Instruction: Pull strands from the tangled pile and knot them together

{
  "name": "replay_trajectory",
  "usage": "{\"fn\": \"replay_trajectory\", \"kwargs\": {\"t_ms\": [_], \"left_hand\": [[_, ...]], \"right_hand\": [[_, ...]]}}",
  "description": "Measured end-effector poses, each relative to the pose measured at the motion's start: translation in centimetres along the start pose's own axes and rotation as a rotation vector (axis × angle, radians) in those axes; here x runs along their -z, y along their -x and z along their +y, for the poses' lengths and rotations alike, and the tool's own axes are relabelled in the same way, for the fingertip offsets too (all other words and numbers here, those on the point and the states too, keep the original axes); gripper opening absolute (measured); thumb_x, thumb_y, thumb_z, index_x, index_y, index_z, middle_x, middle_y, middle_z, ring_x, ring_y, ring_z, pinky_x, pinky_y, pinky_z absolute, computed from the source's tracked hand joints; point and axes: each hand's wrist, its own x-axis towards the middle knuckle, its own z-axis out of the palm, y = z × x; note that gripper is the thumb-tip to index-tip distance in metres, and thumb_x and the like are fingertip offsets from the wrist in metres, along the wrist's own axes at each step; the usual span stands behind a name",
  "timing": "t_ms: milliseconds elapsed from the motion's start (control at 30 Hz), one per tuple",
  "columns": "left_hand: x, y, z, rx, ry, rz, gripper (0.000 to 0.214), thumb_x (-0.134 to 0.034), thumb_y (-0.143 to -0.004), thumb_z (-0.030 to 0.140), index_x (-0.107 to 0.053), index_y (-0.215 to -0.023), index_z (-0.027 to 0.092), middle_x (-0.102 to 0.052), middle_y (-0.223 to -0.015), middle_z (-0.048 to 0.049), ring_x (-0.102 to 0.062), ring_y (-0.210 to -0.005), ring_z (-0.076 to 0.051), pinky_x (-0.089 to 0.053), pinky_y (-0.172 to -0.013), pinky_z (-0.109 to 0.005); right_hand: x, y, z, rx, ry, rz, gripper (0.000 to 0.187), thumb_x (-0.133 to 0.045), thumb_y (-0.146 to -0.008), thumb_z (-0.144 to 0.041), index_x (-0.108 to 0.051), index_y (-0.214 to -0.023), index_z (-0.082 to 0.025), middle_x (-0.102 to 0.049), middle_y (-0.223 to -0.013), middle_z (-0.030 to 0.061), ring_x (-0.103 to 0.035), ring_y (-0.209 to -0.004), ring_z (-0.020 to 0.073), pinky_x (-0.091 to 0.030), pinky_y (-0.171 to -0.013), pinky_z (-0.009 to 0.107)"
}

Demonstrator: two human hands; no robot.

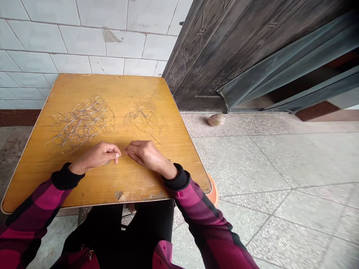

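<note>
Both hands are above the near half of a wooden table, fingertips a small gap apart. My left hand (97, 154) pinches thumb against forefinger. My right hand (147, 154) is closed as well, its fingertips pointing left toward the other hand. Whatever lies between the fingers is too small to make out. Beyond the left hand spreads a tangled heap of thin, wire-like strands (84, 122), some dark and curled, some shiny. A smaller group of dark bent strands (143, 118) lies just past my right hand.
The yellow-brown table (112, 186) has a chipped near edge above my lap. White wall tiles (81, 41) rise behind it. At the right are a dark carved door (202, 48), a grey-green curtain (280, 71), a round object (216, 120) on the floor and an orange stool edge (214, 190).
</note>
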Motion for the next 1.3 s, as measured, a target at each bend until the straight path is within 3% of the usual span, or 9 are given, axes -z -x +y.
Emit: {"fn": "replay_trajectory", "kwargs": {"t_ms": [600, 867, 1300], "left_hand": [[-0.5, -0.1, -0.5, -0.041, -0.022, 0.122, 0.025, -0.051, -0.083, 0.031, -0.063, -0.066, 0.016, -0.061, -0.063, 0.0000, -0.045, -0.052, -0.009, -0.036, -0.052, -0.022], [-0.9, -0.1, -0.8, -0.042, 0.055, 0.265, 0.020, -0.053, -0.082, 0.031, -0.063, -0.071, 0.017, -0.065, -0.067, -0.0004, -0.050, -0.056, -0.010, -0.037, -0.052, -0.021], [-1.1, -0.4, -1.4, -0.013, 0.237, 0.502, 0.019, -0.055, -0.081, 0.031, -0.062, -0.072, 0.016, -0.058, -0.059, 0.0015, -0.035, -0.044, -0.007, -0.027, -0.042, -0.022]], "right_hand": [[0.0, -0.1, -0.2, 0.000, 0.079, 0.073, 0.028, -0.040, -0.098, -0.022, -0.066, -0.090, -0.015, -0.063, -0.078, 0.0052, -0.054, -0.068, 0.0116, -0.036, -0.061, 0.024], [-0.6, -0.2, -0.4, -0.084, 0.072, 0.091, 0.028, -0.039, -0.096, -0.019, -0.066, -0.100, -0.014, -0.064, -0.082, 0.0062, -0.055, -0.069, 0.0116, -0.038, -0.062, 0.024], [-2.1, -0.2, -0.7, -0.161, 0.035, 0.115, 0.032, -0.040, -0.096, -0.019, -0.063, -0.116, -0.015, -0.067, -0.089, 0.0068, -0.058, -0.069, 0.0114, -0.041, -0.063, 0.022]]}}
